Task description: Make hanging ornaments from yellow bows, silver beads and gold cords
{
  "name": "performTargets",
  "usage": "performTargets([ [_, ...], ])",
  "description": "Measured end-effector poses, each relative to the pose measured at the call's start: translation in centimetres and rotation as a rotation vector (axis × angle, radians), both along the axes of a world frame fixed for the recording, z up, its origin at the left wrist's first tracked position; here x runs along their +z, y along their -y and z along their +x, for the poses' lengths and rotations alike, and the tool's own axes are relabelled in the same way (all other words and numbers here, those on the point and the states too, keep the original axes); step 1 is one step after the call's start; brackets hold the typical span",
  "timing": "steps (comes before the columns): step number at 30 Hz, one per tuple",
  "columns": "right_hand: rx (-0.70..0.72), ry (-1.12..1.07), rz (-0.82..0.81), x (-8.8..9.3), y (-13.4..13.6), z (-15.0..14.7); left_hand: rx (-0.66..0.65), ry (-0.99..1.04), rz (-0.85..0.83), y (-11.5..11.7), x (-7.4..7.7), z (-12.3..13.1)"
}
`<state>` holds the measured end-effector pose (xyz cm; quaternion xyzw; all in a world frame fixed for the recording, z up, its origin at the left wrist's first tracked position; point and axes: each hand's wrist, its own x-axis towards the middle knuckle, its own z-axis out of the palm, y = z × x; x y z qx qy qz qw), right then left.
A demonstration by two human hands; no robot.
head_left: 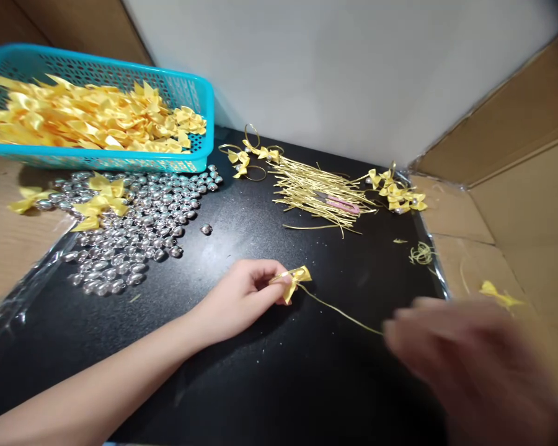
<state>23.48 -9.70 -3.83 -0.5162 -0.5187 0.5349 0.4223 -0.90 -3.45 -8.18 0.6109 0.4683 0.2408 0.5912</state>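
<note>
My left hand (253,291) pinches a small yellow ribbon bow (297,280) between thumb and fingers, low over the black tabletop. From the bow a thin gold cord (341,311) stretches right and toward me. Its far end meets the fingertips of my right hand (451,347), which is closed and smeared by motion. A pile of gold ties (316,189) lies beyond my left hand, with pink-handled snips or tweezers (341,204) on top. Silver heart-shaped beads (158,204) are spread to the left, one bead (206,229) apart from the rest.
A turquoise basket (205,124) full of yellow bows stands at the back left. Bows with beads and gold loops lie behind (248,158) and right (395,192) of the ties. Cord scraps (421,253) sit near the right edge. Cardboard (516,148) walls the right side.
</note>
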Motion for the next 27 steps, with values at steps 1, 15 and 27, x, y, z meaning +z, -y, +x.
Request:
performTargets([
  [1, 0.048, 0.015, -0.014, 0.0, -0.3, -0.7, -0.008, -0.013, 0.011, 0.0, 0.0, 0.0],
  [15, 0.415, -0.329, -0.382, 0.0, -1.4, -1.1, 0.131, -0.02, 0.015, -0.6, -0.2, -0.3],
  [27, -0.117, -0.166, -0.252, -5.0, -3.1, -7.2, -0.022, -0.075, 0.057, 0.5, 0.1, 0.5],
])
